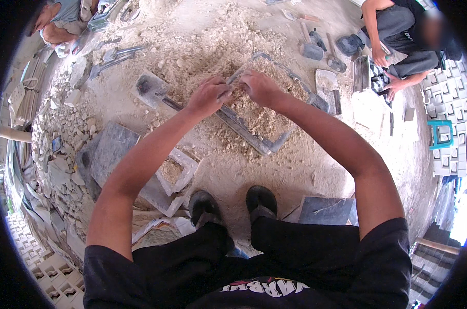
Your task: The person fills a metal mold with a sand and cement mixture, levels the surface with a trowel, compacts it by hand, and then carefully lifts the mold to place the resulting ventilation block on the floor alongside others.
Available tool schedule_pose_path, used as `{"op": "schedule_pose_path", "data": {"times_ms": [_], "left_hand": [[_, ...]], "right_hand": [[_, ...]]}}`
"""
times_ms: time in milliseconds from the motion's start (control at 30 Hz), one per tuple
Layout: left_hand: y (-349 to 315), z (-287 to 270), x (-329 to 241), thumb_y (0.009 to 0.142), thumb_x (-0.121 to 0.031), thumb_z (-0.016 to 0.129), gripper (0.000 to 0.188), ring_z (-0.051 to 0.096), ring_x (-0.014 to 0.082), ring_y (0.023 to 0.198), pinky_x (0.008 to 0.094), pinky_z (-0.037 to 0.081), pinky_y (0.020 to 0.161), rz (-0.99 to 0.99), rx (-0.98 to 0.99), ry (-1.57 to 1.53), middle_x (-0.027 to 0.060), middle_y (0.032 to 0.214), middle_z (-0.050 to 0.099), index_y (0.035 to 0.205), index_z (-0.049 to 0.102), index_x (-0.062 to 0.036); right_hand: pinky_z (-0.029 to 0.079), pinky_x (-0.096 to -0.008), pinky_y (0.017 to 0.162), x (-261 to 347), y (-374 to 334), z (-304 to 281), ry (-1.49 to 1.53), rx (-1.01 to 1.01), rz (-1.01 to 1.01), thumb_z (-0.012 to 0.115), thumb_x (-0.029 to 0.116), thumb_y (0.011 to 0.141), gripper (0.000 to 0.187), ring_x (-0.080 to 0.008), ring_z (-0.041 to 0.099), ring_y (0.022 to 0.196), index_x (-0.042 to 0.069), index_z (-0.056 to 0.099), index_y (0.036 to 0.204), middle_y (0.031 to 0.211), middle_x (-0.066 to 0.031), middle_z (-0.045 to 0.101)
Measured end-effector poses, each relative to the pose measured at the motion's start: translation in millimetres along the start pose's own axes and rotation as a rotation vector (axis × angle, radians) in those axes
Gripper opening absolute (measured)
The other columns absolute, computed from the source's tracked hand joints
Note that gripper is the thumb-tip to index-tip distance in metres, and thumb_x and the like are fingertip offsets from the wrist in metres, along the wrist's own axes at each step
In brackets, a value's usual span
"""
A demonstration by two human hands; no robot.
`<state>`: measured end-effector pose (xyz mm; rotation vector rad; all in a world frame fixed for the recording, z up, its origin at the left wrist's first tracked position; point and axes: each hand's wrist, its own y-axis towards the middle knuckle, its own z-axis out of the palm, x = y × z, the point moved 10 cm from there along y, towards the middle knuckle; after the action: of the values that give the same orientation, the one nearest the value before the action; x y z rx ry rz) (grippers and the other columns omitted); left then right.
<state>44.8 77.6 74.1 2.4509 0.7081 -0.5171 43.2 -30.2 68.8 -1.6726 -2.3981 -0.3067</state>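
Note:
My left hand (211, 96) is closed, its fingers curled at the left side of a grey rectangular mold frame (244, 130). A small dark edge shows at its fingers. Close beside it, my right hand (260, 87) bends its fingers down near the frame's far left side; what its fingertips grip is hidden. Crumbly tan sandy material (267, 113) fills the frame and lies heaped around it. Left of my left hand rests a square-bladed tool (150, 88), dusty grey, its handle running toward my left wrist.
Flat grey slabs (115, 149) and a smaller sand-filled frame (179, 177) lie near left, beside rubble (58, 154). Mallets (312, 50) and a dusty tray (327, 82) sit at right. One person (406, 36) crouches far right, another (63, 26) far left. A teal stool (440, 135) stands right.

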Motion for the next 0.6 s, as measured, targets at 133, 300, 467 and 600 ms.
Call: {"op": "schedule_pose_path", "data": {"times_ms": [133, 300, 467, 600], "left_hand": [[2, -4, 23, 0.087, -0.018, 0.063, 0.017, 0.060, 0.0327, 0.086, 0.0417, 0.048, 0.079, -0.066, -0.011, -0.055, 0.0131, 0.090, 0.063, 0.096, 0.067, -0.0040], [26, -10, 8, 0.088, -0.021, 0.063, 0.020, 0.061, 0.0341, 0.078, 0.0414, 0.049, 0.074, -0.032, -0.086, -0.156, 0.0137, 0.083, 0.063, 0.091, 0.066, -0.0021], [31, -3, 4, 0.087, -0.030, 0.064, 0.029, 0.063, 0.0333, 0.083, 0.0413, 0.048, 0.076, -0.192, 0.135, -0.124, 0.0140, 0.087, 0.065, 0.093, 0.065, -0.0011], [36, 3, 4, 0.090, -0.028, 0.061, 0.030, 0.059, 0.0316, 0.089, 0.0439, 0.045, 0.081, -0.128, 0.012, -0.105, 0.0145, 0.099, 0.062, 0.108, 0.064, -0.0038]], "right_hand": [[0.047, -0.0429, 0.081, -18, 12, -22, -0.017, 0.166, 0.300, 0.056, 0.032, 0.092, 0.031, -0.0323, 0.059, 0.090, 0.001, 0.064, 0.092, 0.092, -0.0148, 0.059], [0.046, -0.0448, 0.082, -56, -12, -42, -0.001, -0.260, 0.000, 0.056, 0.031, 0.092, 0.030, -0.0363, 0.058, 0.090, 0.001, 0.060, 0.093, 0.091, -0.0173, 0.059], [0.047, -0.0493, 0.079, -60, -14, -26, 0.029, -0.143, 0.097, 0.056, 0.032, 0.091, 0.030, -0.0401, 0.059, 0.091, 0.002, 0.058, 0.091, 0.094, -0.0207, 0.061], [0.047, -0.0491, 0.077, -57, -15, -33, 0.054, -0.143, 0.104, 0.057, 0.031, 0.091, 0.028, -0.0407, 0.060, 0.088, 0.002, 0.059, 0.092, 0.088, -0.0204, 0.063]]}}
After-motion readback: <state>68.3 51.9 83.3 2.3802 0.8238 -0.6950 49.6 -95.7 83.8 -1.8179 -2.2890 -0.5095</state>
